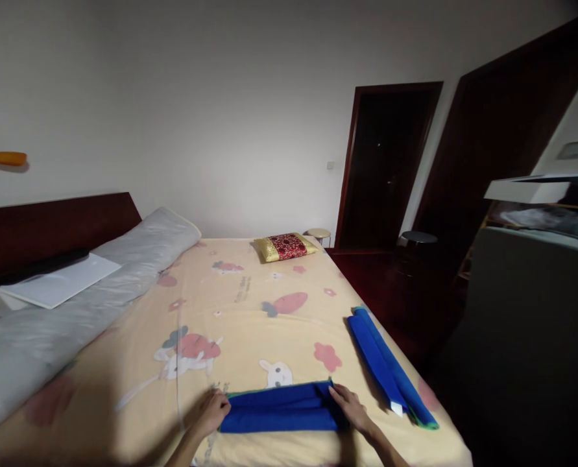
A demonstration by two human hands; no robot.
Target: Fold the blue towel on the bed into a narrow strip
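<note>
A blue cloth (279, 415) with green edging lies folded into a long strip on the bed, in front of me. My left hand (215, 408) is closed on its left end, near the far corner. At the opposite end, my right hand (349, 405) grips the far right corner between thumb and fingers. The strip shows a lengthwise fold, and its right end is partly hidden by my right hand. To the right lie two more folded blue cloths (379, 363) side by side, one with a white tag (396, 408) at its near end.
The bed sheet (240, 350) is yellow with rabbits and carrots. A red and gold pillow (286, 247) sits at the far edge. Grey bedding (137, 272) with a white board (62, 280) runs along the left. Beyond the right edge are two stools (419, 237) and a dark cabinet (527, 331).
</note>
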